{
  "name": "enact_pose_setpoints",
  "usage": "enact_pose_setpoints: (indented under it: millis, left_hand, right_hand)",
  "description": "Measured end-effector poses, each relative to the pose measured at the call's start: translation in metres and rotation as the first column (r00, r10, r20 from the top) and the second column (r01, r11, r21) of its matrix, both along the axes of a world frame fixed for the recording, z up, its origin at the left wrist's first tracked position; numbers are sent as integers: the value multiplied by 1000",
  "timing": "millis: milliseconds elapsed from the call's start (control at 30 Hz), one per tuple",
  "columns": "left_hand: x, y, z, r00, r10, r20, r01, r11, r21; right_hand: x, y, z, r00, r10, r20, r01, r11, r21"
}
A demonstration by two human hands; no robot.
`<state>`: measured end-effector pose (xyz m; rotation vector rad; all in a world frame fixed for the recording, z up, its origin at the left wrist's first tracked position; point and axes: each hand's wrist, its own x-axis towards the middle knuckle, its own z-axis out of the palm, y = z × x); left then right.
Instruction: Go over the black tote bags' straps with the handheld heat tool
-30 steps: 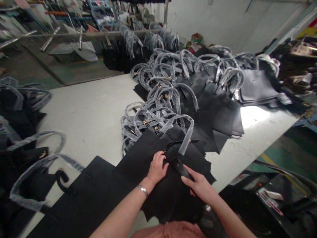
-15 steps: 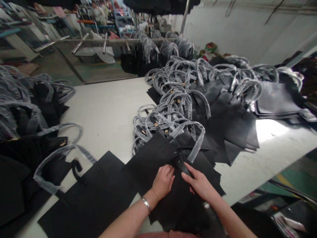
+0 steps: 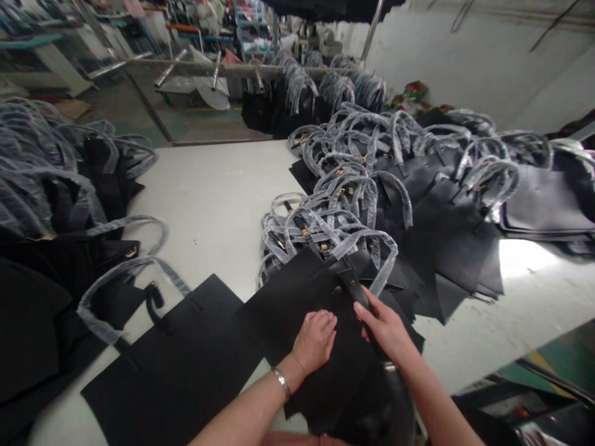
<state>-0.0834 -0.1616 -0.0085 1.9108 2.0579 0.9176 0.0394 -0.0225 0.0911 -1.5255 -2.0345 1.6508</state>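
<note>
right hand (image 3: pixel 388 328) closed around a black tool (image 3: pixel 356 290), left hand (image 3: pixel 316 341) curled on a near black panel (image 3: pixel 283 294), cannot tell if it grips anything, wrapped handles (image 3: pixel 372 201) heaped far right

Black panel (image 3: pixel 283 300) beneath black tool (image 3: pixel 357 292)

The matte panel lies flat, corner angled leftward, a plastic-wrapped handle (image 3: pixel 393 248) looping at its far edge. The long, dark tool slants over it, its far end near the handle; contact is unclear.

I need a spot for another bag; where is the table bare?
Widest: the table between the left bag pile and the wrapped handles. A narrower strip runs right of the black panels. Crowded: around the left hand and right hand.
</note>
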Motion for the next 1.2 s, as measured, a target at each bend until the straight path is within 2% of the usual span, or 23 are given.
enact_pose_setpoints:
  millis: [67, 167, 267, 400, 633, 800, 867, 1067, 1200]
  left_hand:
    - [-1, 0, 1, 1000, 0, 14, 0, 1000, 1]
    - [-1, 0, 2, 1000, -3, 19, 3, 1000, -10]
    - [-1, 0, 1, 1000, -9, 21, 9, 1000, -9]
    - [0, -1, -2, 1000, -14, 20, 14, 1000, -10]
    - [0, 0, -5, 1000, -20, -6, 20, 999, -37]
    - [1, 2, -5, 999, -29, -31, 27, 998, -64]
    - [1, 2, -5, 1000, -9, -20, 8, 998, -67]
    - [3, 2, -8, 998, 34, 52, -33, 999, -33]
    - [3, 1, -7, 999, 33, 41, -31, 998, -62]
  right_hand:
    - [16, -2, 3, 1000, -9, -6, 9, 1000, -28]
    - [27, -10, 0, 996, 92, 12, -90, 988, -129]
    - [11, -18, -6, 988, 156, 15, -153, 980, -130]
    - [-18, -17, -6, 989, 148, -2, -147, 988, -55]
    - [-36, -10, -2, 965, 256, 49, -251, 964, -90]
    - [-74, -2, -3, 961, 268, 71, -272, 961, 56]
    - [-77, -1, -2, 960, 273, 61, -277, 958, 74]
    - [-55, -9, -5, 951, 303, 53, -299, 951, -79]
    - [-72, -10, 1, 973, 232, 6, -231, 967, 105]
